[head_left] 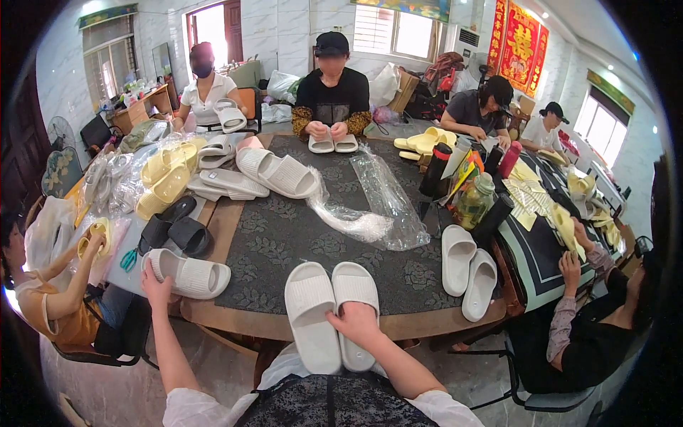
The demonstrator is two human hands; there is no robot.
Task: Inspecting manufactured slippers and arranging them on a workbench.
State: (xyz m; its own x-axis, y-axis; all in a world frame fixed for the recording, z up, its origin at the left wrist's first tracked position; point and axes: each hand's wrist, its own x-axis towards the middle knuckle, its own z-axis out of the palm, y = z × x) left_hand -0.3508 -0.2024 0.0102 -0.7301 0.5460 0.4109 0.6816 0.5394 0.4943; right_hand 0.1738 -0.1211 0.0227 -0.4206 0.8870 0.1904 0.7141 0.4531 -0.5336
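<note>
Surface (437, 320): brown border, dark floral covering (267, 263), extending beyond central light-grey slide-sandal pair (311, 340). Clear plastic film (398, 203): beyond central pair. Central pair: ribbed straps, soles overhanging surface's near edge. Other light-grey slides (203, 276): left of central pair. Right hand (354, 324): at central pair, gripping it, fingers partly hidden inside right slide. Left hand (156, 287): left of central pair, fingers curled onto other slides' end. Teal scissors (129, 260): farther left of central pair.

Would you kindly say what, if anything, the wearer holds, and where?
Left hand: the pale slipper, by its left end. Right hand: the near pair, where its straps meet.
</note>
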